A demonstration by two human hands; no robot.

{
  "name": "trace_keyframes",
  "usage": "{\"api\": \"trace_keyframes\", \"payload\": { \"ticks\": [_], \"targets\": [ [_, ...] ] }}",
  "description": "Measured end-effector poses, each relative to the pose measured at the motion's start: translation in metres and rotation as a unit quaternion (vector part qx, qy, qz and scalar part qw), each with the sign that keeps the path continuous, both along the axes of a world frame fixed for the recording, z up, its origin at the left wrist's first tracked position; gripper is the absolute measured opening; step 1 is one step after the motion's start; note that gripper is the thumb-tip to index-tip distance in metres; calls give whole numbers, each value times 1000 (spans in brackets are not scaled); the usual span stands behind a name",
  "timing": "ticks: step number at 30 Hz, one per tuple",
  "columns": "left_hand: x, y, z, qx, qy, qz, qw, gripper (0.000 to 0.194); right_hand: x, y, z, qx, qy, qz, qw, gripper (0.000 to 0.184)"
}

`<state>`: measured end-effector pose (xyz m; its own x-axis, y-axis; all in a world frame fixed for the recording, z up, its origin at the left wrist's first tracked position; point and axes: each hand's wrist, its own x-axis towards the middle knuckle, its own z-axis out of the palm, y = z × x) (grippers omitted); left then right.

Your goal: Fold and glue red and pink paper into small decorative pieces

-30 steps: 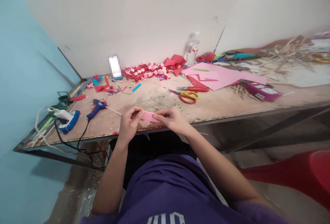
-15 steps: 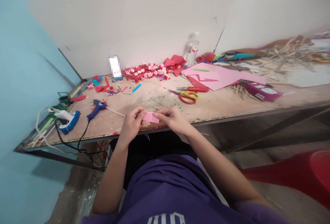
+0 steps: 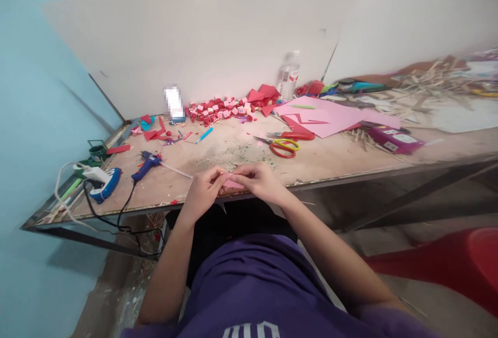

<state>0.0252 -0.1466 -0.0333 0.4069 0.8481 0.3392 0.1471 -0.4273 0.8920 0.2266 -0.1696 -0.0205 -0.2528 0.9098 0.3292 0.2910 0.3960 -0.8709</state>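
Observation:
A small piece of pink paper [image 3: 233,184] is pinched between my two hands at the table's front edge. My left hand [image 3: 205,190] closes thumb and fingers on its left side, and my right hand [image 3: 261,182] grips the right side. Fingers hide most of the paper, so its exact folds cannot be made out. Behind my hands lie scissors [image 3: 283,147] with red and yellow handles. A blue glue gun [image 3: 147,165] rests left of my left hand, a glue stick poking out toward it.
Along the back are a heap of red and pink paper cubes [image 3: 218,110], a glowing phone [image 3: 174,103] and a plastic bottle [image 3: 288,76]. Pink paper sheets [image 3: 338,116], a purple packet [image 3: 395,139] and wooden sticks [image 3: 431,81] lie right. A blue-white power strip [image 3: 106,185] sits left.
My fingertips have drawn closer together over the pink paper, which now shows less between them. My left hand has shifted slightly right. Everything on the table stays put.

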Motion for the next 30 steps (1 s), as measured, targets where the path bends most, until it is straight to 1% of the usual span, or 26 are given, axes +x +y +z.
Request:
{"api": "trace_keyframes", "payload": {
  "ticks": [3,5,11,13,15,19,21,26,30],
  "targets": [
    [0,-1,1,-3,0,-13,1000,32,0,0,-2,20,2,-8,1000,35],
    [0,-1,1,-14,-11,-20,1000,32,0,-1,-3,19,5,-9,1000,34],
    [1,2,1,-41,-61,-13,997,33,0,0,-1,-27,19,-7,999,36],
    [1,3,3,-52,-69,-22,996,30,2,1,-1,-24,24,-16,999,36],
    [1,2,5,-63,-65,-36,995,29,3,2,-2,-7,26,-33,999,37],
    [1,3,10,-83,-39,-54,994,36,6,4,-2,8,32,-52,998,39],
    [0,4,10,-81,-35,-50,995,37,5,4,-1,1,32,-48,998,40],
    [-2,7,5,-69,-45,-16,996,37,2,2,2,-35,18,-18,999,39],
    [-1,6,5,-66,-45,-10,997,38,2,3,1,-62,57,-6,996,39]
  ]
}}
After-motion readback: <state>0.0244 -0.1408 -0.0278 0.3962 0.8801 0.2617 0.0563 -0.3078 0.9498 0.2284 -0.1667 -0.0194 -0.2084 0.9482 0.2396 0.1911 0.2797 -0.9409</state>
